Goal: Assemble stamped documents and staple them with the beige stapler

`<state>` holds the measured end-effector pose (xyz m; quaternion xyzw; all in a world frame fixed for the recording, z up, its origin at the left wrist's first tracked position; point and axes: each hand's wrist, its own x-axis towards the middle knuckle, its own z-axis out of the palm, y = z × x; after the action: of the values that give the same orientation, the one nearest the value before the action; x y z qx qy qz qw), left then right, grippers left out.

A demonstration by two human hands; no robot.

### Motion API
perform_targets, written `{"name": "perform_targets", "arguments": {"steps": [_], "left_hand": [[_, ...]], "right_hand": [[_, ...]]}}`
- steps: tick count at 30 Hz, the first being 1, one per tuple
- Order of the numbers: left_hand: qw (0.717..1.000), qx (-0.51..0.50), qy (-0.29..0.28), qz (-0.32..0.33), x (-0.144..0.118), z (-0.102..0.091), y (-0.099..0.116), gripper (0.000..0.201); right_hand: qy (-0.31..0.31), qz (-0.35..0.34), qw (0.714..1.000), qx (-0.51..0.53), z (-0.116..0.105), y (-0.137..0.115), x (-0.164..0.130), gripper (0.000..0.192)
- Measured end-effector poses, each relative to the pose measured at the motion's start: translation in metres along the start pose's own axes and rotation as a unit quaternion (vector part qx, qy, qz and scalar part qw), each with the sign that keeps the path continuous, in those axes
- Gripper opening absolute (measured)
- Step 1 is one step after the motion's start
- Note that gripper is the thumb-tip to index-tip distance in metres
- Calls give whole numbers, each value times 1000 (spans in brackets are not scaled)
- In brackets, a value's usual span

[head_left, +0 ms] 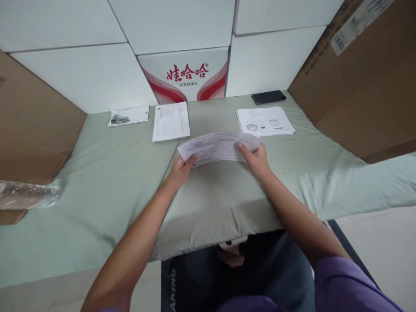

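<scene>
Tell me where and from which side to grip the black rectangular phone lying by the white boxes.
Grip the black rectangular phone across its two long edges, coming from above. It lies flat on the pale green padded cloth, its far edge near the white boxes, so only a top-down pinch looks clear.

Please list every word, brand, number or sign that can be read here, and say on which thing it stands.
"娃哈哈": red brand on the white carton.
"饮用纯净水": small line under it, same carton.
"ARING": partly cut off, on the dark item at the bottom edge.
Too small or blurred: the held sheet, both paper stacks, the brown box label.
</scene>
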<state>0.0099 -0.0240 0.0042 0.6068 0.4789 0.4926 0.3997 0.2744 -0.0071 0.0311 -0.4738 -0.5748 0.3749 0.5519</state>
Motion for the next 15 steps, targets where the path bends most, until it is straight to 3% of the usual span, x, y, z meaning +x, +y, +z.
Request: {"name": "perform_targets", "arguments": {"steps": [4,8,15], "left_hand": [[1000,-11,0,-11,-1,0,-1,66],[999,-6,-35,-29,-1,-1,-3,66],[996,24,-87,-9,0,-5,-5,57]], "right_hand": [[17,-5,1000,10,1,5,-1,47],[-38,16,998,47,3,13,-3,47],[-52,14,997,46,-4,19,2,28]]}}
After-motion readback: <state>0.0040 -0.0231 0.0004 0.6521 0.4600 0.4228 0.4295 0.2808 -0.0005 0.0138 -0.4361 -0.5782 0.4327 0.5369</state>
